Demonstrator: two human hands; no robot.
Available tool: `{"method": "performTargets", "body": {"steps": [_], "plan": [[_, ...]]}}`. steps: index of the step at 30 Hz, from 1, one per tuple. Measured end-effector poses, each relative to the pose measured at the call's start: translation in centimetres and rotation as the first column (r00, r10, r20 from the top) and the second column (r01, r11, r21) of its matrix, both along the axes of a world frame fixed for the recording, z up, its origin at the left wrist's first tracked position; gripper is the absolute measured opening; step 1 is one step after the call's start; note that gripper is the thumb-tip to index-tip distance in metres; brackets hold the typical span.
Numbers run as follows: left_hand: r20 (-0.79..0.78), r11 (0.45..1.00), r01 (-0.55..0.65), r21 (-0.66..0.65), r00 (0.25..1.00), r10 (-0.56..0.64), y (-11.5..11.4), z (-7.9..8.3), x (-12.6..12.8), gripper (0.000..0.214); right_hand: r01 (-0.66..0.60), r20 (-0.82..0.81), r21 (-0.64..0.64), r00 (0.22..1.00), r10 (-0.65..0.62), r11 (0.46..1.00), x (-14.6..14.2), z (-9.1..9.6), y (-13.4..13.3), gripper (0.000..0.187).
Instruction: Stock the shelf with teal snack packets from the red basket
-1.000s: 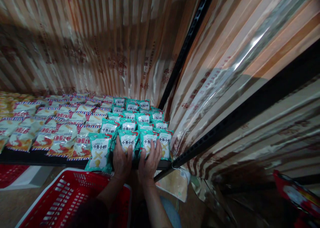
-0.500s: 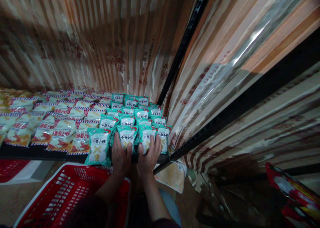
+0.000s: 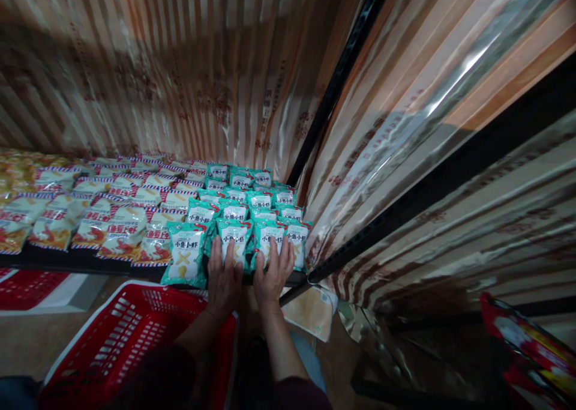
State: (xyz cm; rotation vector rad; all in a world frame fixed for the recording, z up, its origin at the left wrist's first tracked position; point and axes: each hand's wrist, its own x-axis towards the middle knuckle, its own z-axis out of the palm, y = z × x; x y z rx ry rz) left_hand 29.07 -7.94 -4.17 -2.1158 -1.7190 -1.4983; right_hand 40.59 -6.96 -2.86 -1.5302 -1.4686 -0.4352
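Rows of small teal snack bags point(image 3: 236, 211) stand upright on a dark shelf, with white fronts and dark lettering. My left hand point(image 3: 224, 284) is open, its fingertips laid against the front of a teal bag point(image 3: 238, 235) in the front row. Beside it my right hand point(image 3: 273, 273) has its fingers spread over the front of another teal bag point(image 3: 270, 233). Another teal bag point(image 3: 184, 257) leans at the shelf's front edge, left of my left hand. The thumbs partly show; the bags' lower parts are hidden behind my hands.
White-and-red snack bags point(image 3: 121, 230) fill the shelf to the left. Below the shelf edge point(image 3: 90, 260) is a red basket point(image 3: 103, 344) with a white rim. A black metal post point(image 3: 342, 80) and a diagonal bar point(image 3: 405, 209) stand by the striped sheeting point(image 3: 202, 68). Red packets point(image 3: 526, 338) lie at lower right.
The view has shifted slightly. My left fingers have moved from the sides of the teal bag onto its front. My right hand stays on its bag, fingers still spread.
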Motion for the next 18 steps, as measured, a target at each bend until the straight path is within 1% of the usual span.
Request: {"method": "performTargets", "body": {"steps": [4,7,11,13,18], "plan": [[0.005,1.000,0.028,-0.007,1.000,-0.028,0.05,0.12,-0.04,0.054,0.012,-0.013,-0.022,1.000,-0.012,1.000,-0.31,0.09,0.04,0.043],[0.006,1.000,0.023,-0.009,1.000,-0.023,0.06,0.14,-0.05,0.054,0.033,-0.016,-0.031,0.999,-0.034,0.999,-0.28,0.17,-0.04,0.044],[0.007,0.999,0.031,0.022,0.999,-0.031,0.07,0.21,-0.09,0.059,0.099,0.001,-0.041,0.995,-0.099,0.994,0.12,0.18,-0.15,0.057],[-0.002,0.999,0.038,0.031,0.999,-0.037,0.10,0.28,-0.12,0.060,0.128,0.022,-0.059,0.992,-0.127,0.990,0.35,0.13,-0.15,0.060],[-0.025,0.999,0.023,-0.026,0.999,-0.024,0.21,0.25,-0.04,0.061,0.129,0.042,-0.101,0.991,-0.125,0.986,0.66,0.08,0.01,0.061]]}}
